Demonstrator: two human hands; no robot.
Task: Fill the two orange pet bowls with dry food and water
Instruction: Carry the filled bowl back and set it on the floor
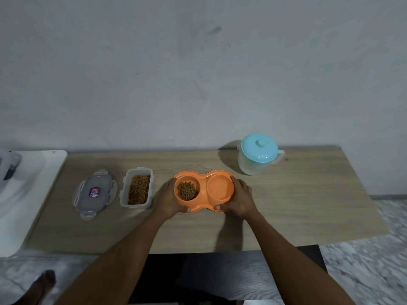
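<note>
**Twin orange dish held at both ends, centre of frame**

The orange twin-bowl dish (203, 195) sits mid-table, just right of frame centre. Its long axis runs left-right, roughly parallel w/ the table's near edge. The left bowl (186, 190) holds a heap of brown kibble. The right bowl (220, 188) looks smooth and glossy inside; can't tell if there's water in it.

L hand (168, 199) wraps the dish's left end and R hand (241, 200) wraps the right end. On both, the thumb is pressed on the near rim and the fingers are curled round the outer edge. Can't tell whether the dish rests on the table or is slightly raised.

Just left of the L hand stands a clear rectangular food tub (136, 207), open and about half full of kibble, long axis running near-far. Its lid (94, 192) lies flat beside it further left: greyish, w/ clip flaps and a small blue label. To the upper right of the dish, apart from it, is a translucent pitcher (253, 166) w/ a teal knobbed lid and its handle pointing right. Nothing lies between the dish and the pitcher.

The table (297, 205) is pale wood-grain laminate. A white moulded surface (33, 194) abuts it at frame left. The wall behind is plain grey, and the floor at lower right is marbled.
</note>
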